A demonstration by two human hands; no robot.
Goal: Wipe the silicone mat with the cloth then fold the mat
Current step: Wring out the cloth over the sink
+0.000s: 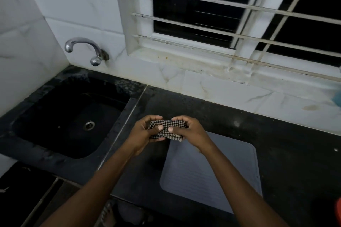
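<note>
A grey ribbed silicone mat (227,167) lies flat on the black counter, its long side running away from me. Above its far left corner I hold a small black-and-white checked cloth (167,128), bunched into a folded wad. My left hand (145,132) grips the cloth's left end with the thumb on top. My right hand (188,129) grips its right end the same way. My right forearm crosses over the mat and hides part of it.
A black sink (33,116) is set into the counter (276,134) on the left, with a chrome tap (86,48) on the tiled wall above. A barred window (239,14) sits behind the counter. A red thing (338,210) shows at the right edge.
</note>
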